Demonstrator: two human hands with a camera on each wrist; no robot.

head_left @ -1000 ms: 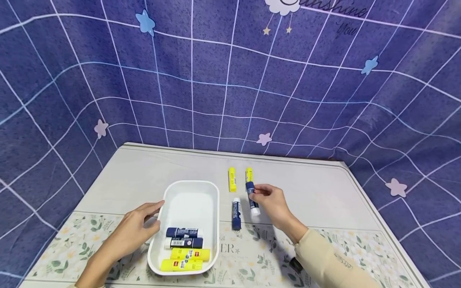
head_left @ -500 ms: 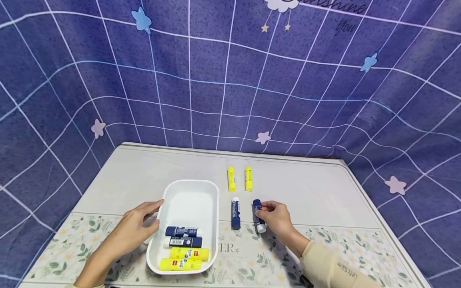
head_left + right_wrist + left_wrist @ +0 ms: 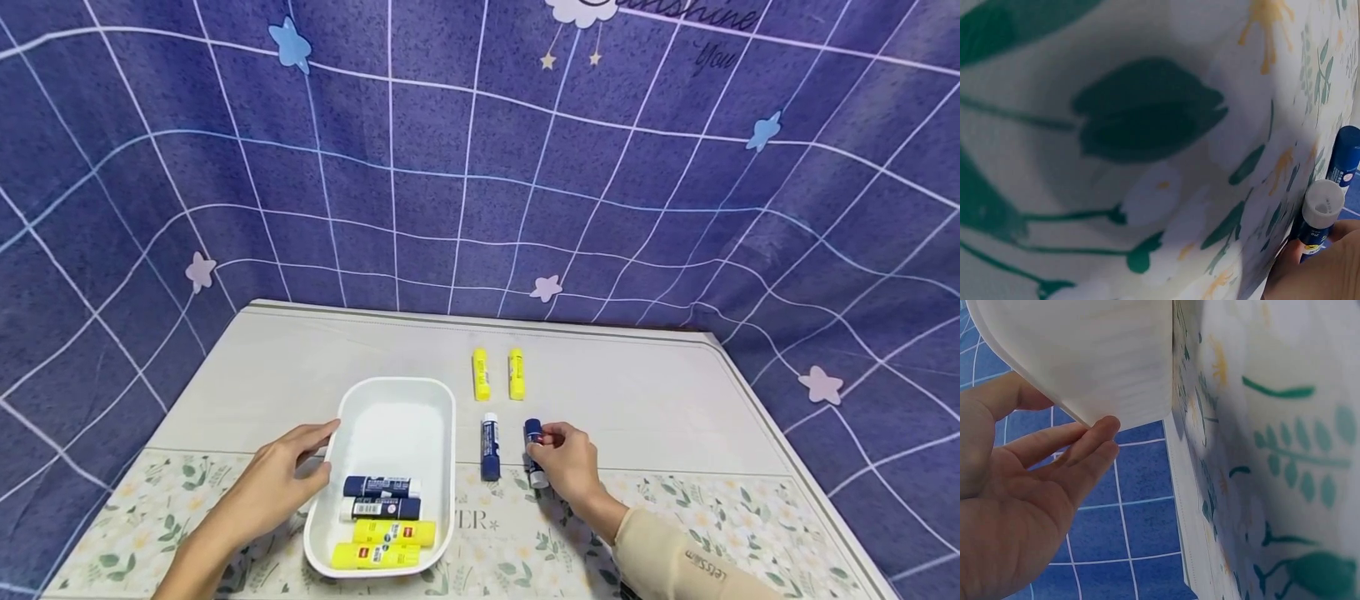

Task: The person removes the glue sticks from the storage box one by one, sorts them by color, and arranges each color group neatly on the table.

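In the head view, the right hand pinches a dark blue tube between thumb and fingers. The fingers hide its middle part, so mostly the blue end and the whitish end show; whether its whole length rests on the table is hard to tell. To the left of it, a second blue tube with white end lies near, and farther from the person lie two yellow tubes, parallel and apart. The left hand is spread in a loose curve against the side of a white tray, smooth, with rounded corners. Inside lie two blue tubes and two yellow ones, crosswise; their small print cannot be read. A cream sleeve is cut by the bottom edge, and a dark thing beside it is too covered to name. Behind hangs a soft purple-blue cloth with wavy grid lines.

In the left wrist view, fingertips touch the rim of the tray, and one digit's tip is hidden behind it. Leaf print on the table cover is blurred.

In the right wrist view, the hand is cut off at the corner; the pinched tube shows its round, hollow white end, and another blue end stands beyond, cropped.
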